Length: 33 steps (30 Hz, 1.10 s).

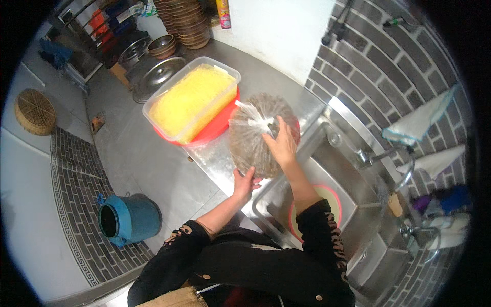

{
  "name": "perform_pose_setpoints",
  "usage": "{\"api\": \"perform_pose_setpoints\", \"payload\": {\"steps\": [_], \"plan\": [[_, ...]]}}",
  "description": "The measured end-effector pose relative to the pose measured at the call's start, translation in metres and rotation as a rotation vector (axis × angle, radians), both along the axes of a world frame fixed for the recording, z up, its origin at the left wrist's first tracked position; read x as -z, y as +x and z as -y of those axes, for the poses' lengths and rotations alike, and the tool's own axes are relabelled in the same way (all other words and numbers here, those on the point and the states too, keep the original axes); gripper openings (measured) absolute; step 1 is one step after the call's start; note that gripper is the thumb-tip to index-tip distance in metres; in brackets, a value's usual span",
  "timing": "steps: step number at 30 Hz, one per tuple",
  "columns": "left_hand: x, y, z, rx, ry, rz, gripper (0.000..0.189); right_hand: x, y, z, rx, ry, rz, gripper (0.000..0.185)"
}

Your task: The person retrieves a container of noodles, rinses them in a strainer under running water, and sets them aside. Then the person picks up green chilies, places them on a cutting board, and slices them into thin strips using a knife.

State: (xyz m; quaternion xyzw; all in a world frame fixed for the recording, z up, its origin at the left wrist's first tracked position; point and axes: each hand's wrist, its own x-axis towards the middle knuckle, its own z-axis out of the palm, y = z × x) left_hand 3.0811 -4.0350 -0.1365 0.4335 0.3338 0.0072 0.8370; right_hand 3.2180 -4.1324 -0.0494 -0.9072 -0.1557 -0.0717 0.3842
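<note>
A large clear plastic bag [251, 147] full of brownish contents stands on the steel counter [209, 157] beside the sink, its gathered white top facing up. My right hand [283, 144] rests on the bag near the gathered top, thumb and fingers spread. At the bag's near lower edge, my left hand [245, 184] touches it with its fingers apart. Something red shows behind the bag's right side. Left of the bag, a clear plastic container [172, 139] holds a heap of fine yellow strands and sits on a red round item [220, 128]. The bag's underside is hidden.
To the right is a steel sink [333, 172] holding a red-rimmed basin [337, 195], with a faucet [364, 156] on its far side. Stacked brown bowls [188, 23] and metal lids [163, 73] stand beyond the container. A blue barrel [134, 220] lies on the floor at left.
</note>
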Motion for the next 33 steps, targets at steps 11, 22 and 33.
{"api": "perform_pose_setpoints", "payload": {"steps": [11, 22, 33], "plan": [[-0.002, 0.076, -0.028, 0.155, 0.118, 0.177, 0.069, 0.009, 0.09, -0.021, 0.091, 0.196, 0.006, 0.02], [-0.057, 0.067, -0.131, 0.426, 0.528, 0.45, 0.04, -0.024, 0.13, -0.058, 0.003, -0.129, 0.462, 0.028], [-0.156, 0.193, -0.405, 0.368, 1.609, -0.21, 0.057, -0.003, 0.053, -0.214, -0.234, 0.713, -0.954, 0.03]]}}
